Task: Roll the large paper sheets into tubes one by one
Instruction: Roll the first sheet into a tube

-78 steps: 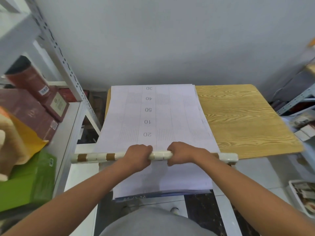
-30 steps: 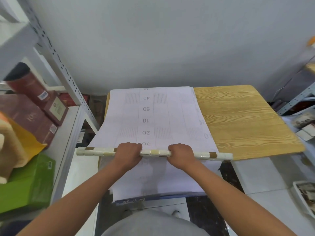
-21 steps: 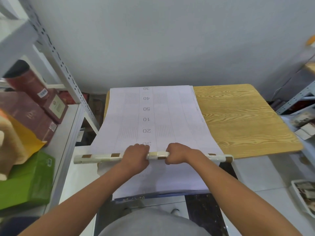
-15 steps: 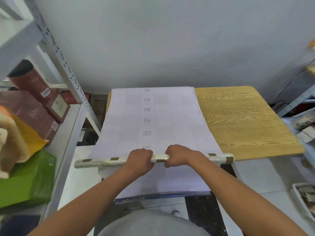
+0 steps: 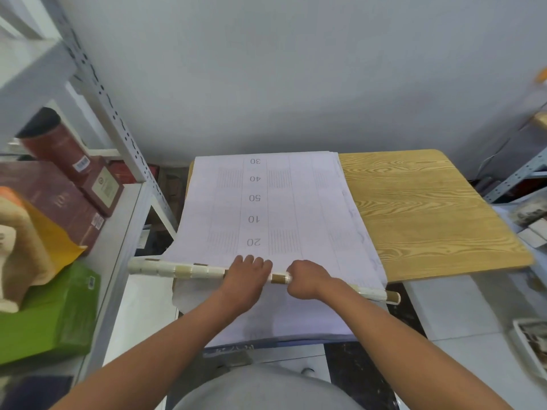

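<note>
Change: rolled tube [image 5: 189, 269] now lies skewed across the tabletop's near edge, its right end dropped toward the person, where a moment ago it ran nearly level.
Left grip: left hand [image 5: 247, 273] curled over the tube near its middle.
Right grip: right hand [image 5: 307, 278] curled round the tube just beside the left.
Sheet: top paper sheet [image 5: 266, 202] lies flat on the stack, covering the left part of the wooden tabletop [image 5: 429, 208].
Progress: early; only the near margin appears wound, printed numbers 20 to 30 remain unrolled.
Remaining: most of this sheet, then the stack beneath.
</note>
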